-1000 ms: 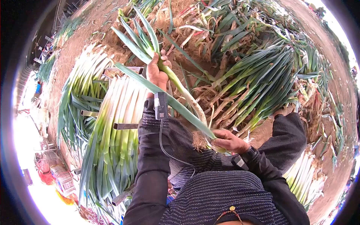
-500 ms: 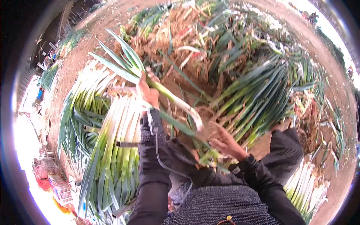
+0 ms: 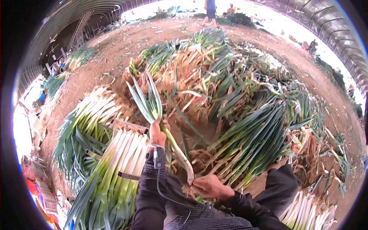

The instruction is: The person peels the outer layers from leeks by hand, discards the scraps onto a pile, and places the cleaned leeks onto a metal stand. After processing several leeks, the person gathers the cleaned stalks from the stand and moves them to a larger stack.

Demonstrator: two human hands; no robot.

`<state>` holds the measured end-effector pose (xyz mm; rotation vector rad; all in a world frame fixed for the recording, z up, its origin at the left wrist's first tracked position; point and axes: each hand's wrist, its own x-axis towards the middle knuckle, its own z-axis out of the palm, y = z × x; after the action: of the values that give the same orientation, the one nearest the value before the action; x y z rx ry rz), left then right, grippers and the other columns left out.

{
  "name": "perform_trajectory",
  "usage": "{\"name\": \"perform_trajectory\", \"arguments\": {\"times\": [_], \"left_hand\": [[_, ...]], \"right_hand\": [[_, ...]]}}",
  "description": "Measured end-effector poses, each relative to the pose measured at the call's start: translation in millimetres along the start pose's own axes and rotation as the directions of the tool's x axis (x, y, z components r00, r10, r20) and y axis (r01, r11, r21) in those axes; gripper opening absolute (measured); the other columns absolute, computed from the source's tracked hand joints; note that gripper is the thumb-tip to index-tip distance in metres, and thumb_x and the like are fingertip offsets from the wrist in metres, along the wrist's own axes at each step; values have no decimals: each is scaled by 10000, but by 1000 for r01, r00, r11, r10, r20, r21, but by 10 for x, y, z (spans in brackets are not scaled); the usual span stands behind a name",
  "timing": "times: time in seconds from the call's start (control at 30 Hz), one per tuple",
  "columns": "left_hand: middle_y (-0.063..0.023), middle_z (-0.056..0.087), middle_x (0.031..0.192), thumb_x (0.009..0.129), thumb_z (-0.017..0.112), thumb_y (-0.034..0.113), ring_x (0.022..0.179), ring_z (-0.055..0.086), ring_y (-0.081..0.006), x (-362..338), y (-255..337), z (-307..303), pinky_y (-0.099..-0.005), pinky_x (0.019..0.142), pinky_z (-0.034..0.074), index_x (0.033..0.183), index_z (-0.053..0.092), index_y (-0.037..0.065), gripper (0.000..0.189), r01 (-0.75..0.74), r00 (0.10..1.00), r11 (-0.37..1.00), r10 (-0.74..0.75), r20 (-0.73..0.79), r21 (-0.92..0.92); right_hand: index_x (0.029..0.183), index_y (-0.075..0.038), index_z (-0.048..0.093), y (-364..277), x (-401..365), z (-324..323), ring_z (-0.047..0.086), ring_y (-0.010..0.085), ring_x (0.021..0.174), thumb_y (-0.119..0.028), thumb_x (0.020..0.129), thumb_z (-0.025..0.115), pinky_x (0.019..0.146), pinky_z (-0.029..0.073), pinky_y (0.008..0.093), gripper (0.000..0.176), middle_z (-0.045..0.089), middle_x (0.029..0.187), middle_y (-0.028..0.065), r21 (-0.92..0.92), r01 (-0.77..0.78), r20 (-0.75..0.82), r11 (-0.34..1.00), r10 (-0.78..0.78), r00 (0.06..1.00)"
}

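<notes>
My left hand (image 3: 156,133) is wrapped round a single leek (image 3: 175,149), just below where its green leaves fan out. The leek slants down to the right, leaves pointing away from me and the white root end towards my lap. At that root end my right hand (image 3: 211,186) has its fingers pinched together, the fingertips touching or very close to the roots. What lies between them is hidden. Beside my left forearm, a neat stack of leeks (image 3: 119,161) lies in a metal frame (image 3: 130,125), white ends away from me.
More leeks (image 3: 86,122) lie at far left. A mound of peeled leaves and dry skins (image 3: 188,73) rises ahead. On the right are a heap of untrimmed leeks (image 3: 257,132) and a pale bundle (image 3: 306,209) near my knee. A person (image 3: 210,10) stands in the distance.
My right hand has moved to the leek's root end. The long green strip beside the leek no longer shows there. The leek hangs more steeply, and my view has tilted up.
</notes>
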<state>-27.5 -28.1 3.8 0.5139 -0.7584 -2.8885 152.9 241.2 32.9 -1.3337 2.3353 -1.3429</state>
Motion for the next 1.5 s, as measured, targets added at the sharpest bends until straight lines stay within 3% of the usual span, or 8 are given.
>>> {"name": "perform_trajectory", "arguments": {"times": [0.33, 0.43, 0.53, 0.6, 0.73, 1.1, 1.27, 1.5], "left_hand": [[-42, 551, 801, 993, 466, 193, 586, 487, -124, 301, -310, 107, -245, 499, 431, 1119, 525, 12, 228, 272, 960, 952, -278, -29, -137], [-6, 513, 761, 1016, 423, 225, 605, 488, -99, 430, -323, 37, -231, 544, 443, 1246, 524, 8, 332, 364, 917, 910, -312, 248, -199], [-57, 575, 840, 981, 508, 186, 677, 548, -135, 207, -337, 341, -244, 579, 477, 1128, 532, 4, 235, 109, 992, 994, -109, 65, 1], [-71, 592, 901, 963, 537, 164, 722, 567, -155, 201, -426, 394, -268, 598, 492, 1144, 504, 47, 218, 57, 992, 998, -59, 113, 22], [-77, 604, 960, 945, 568, 168, 770, 584, -181, 42, -532, 545, -319, 645, 507, 1160, 482, 80, 248, 67, 973, 997, -73, 219, 33], [-125, 558, 1221, 954, 464, 522, 1160, 523, -266, -452, -747, 881, -419, 1014, 374, 1356, 411, 49, 624, 27, 897, 941, -172, 407, 338], [-74, 527, 1273, 948, 464, 551, 1133, 523, -188, -626, -691, 988, -377, 955, 380, 1373, 420, 88, 631, -73, 878, 878, -169, 447, 474], [-50, 612, 1156, 922, 621, 297, 1043, 574, -172, -484, -718, 848, -344, 852, 469, 1273, 535, 96, 414, -95, 895, 858, -148, 421, 505]], "right_hand": [[847, -5, 607, -309, -266, -542, 542, 292, 586, -83, 866, 659, 532, 410, 361, 96, 549, 696, 154, 423, -13, -63, 906, 43, 997], [825, 3, 622, -319, -388, -702, 551, 280, 596, -82, 854, 665, 528, 405, 338, 99, 560, 688, 142, 408, 26, -66, 912, 1, 998], [799, -20, 652, -301, -340, -927, 538, 198, 601, -91, 889, 613, 548, 413, 306, 122, 583, 677, 66, 523, 129, -195, 843, -28, 980], [838, -5, 654, -77, -369, -953, 533, 156, 612, -143, 904, 608, 564, 427, 295, 160, 588, 688, 29, 626, -131, -187, 769, 311, 932], [1094, -35, 592, 381, 162, -727, 590, 207, 759, -178, 860, 658, 661, 477, 320, 282, 594, 960, 95, -28, -258, -367, 966, 230, 901], [1311, -63, 437, 935, 947, -404, 554, 367, 1069, -136, 795, 693, 872, 466, 402, 581, 533, 1177, 186, -15, -319, -613, 948, 243, 752], [1299, -59, 462, 992, 1087, -540, 564, 388, 1080, -102, 788, 693, 888, 474, 408, 562, 579, 1155, 193, -35, -260, -757, 965, 145, 637], [1404, -11, 394, 1014, 940, -512, 505, 118, 1135, -105, 963, 554, 979, 388, 282, 479, 582, 1260, 61, 436, 57, -608, 898, 248, 754]]}}
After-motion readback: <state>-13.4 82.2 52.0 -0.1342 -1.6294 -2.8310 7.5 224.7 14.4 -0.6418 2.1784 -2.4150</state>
